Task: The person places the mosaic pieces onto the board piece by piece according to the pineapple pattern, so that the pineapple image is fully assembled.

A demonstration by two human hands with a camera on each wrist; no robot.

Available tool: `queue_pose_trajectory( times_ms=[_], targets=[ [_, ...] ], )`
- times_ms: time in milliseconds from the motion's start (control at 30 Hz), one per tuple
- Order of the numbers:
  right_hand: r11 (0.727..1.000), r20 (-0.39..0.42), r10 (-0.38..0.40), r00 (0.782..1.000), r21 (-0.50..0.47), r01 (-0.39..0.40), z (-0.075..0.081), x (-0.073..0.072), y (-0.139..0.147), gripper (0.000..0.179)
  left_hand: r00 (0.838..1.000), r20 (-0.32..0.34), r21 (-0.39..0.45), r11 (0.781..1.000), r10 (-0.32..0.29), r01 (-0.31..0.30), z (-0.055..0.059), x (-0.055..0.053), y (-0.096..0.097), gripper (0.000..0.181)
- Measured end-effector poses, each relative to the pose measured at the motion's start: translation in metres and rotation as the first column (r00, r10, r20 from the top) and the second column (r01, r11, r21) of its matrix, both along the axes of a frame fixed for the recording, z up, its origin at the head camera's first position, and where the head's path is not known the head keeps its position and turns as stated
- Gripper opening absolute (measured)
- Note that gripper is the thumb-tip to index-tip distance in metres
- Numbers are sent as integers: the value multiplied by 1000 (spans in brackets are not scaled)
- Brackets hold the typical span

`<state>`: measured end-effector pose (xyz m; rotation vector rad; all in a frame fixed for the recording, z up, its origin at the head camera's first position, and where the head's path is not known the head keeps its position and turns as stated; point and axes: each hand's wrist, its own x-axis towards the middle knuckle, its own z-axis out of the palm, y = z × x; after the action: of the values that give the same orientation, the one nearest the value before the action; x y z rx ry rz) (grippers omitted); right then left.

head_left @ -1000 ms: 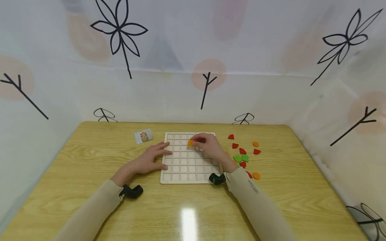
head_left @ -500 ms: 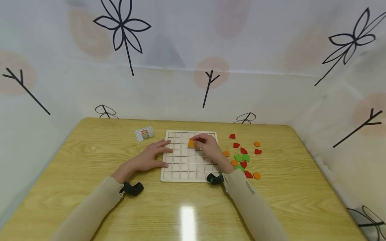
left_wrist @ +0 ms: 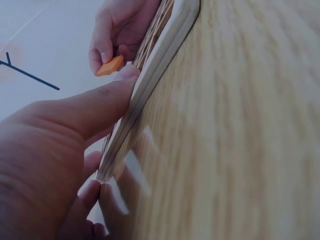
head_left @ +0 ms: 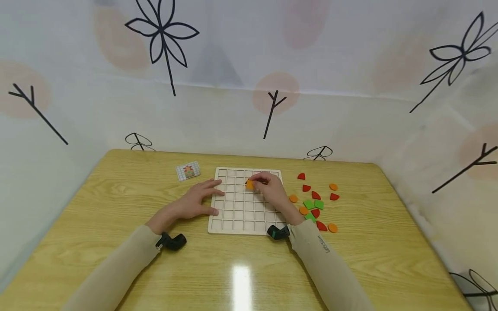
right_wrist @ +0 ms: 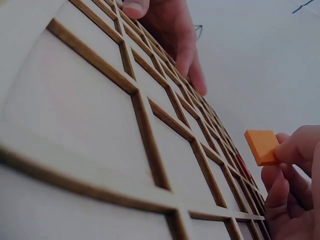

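Note:
My right hand (head_left: 270,190) pinches an orange square tile (right_wrist: 262,146) between thumb and fingers, just above the far part of the white grid board (head_left: 233,214). A red piece (right_wrist: 242,165) lies in the board beneath the tile, mostly hidden in the head view. Along the board's left side, my left hand (head_left: 198,199) rests with fingers spread, the fingertips over the rim and the thumb (left_wrist: 107,102) on the near part of that edge.
Right of the board lie loose pieces: several red quarter circles (head_left: 306,188), orange discs (head_left: 333,187) and green squares (head_left: 319,204). A small pattern card (head_left: 188,171) lies behind the left hand. Printed cloth (head_left: 218,116) stands around the wooden table (head_left: 155,285).
The right hand stays over nearly the same cells, and a sliver of red now shows beside the orange tile. The head view has shifted slightly; the left hand keeps its place.

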<state>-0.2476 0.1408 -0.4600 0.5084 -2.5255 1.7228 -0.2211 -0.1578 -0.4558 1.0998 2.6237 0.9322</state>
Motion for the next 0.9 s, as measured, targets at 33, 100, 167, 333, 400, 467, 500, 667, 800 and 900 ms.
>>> queue_pose_trajectory(
  times_ms=[33, 100, 167, 333, 400, 467, 500, 667, 800, 900],
  targets=[
    [1000, 3, -4, 1000, 0, 4, 0, 0, 0, 13, 1000, 1, -1, 1000, 1, -1, 0, 0, 0, 54],
    [1000, 6, 2, 1000, 2, -2, 0, 1, 0, 12, 1000, 3, -3, 1000, 3, -3, 1, 0, 1, 54],
    [1000, 10, 14, 1000, 7, -14, 0, 1, 0, 11, 1000, 2, -8, 1000, 5, -5, 2, 1, 1, 54],
    [999, 6, 49, 999, 20, -49, -1, 0, -1, 11, 1000, 1, 2, 1000, 5, -5, 5, 3, 0, 53],
    [999, -8, 43, 999, 34, -42, -2, 0, -2, 11, 1000, 5, 10, 1000, 4, -4, 6, 3, 0, 53],
    [998, -20, 23, 1000, 52, -22, -1, 1, -3, 11, 1000, 9, 10, 1000, 4, -4, 6, 3, 0, 53],
    [998, -25, 12, 1000, 61, -10, -1, 2, -4, 10, 1000, 10, 8, 1000, 4, -4, 7, 4, -1, 53],
    [994, -38, -22, 999, 101, 26, 1, 3, -7, 10, 1000, 8, -16, 1000, 14, -14, 6, 3, -2, 54],
    [991, -56, -23, 998, 127, 30, 1, 2, -9, 12, 1000, 7, -19, 1000, 18, -18, 6, 2, -2, 54],
    [990, -64, -26, 998, 135, 35, 2, 2, -10, 13, 1000, 4, -16, 1000, 18, -18, 6, 2, -3, 54]
  ],
)
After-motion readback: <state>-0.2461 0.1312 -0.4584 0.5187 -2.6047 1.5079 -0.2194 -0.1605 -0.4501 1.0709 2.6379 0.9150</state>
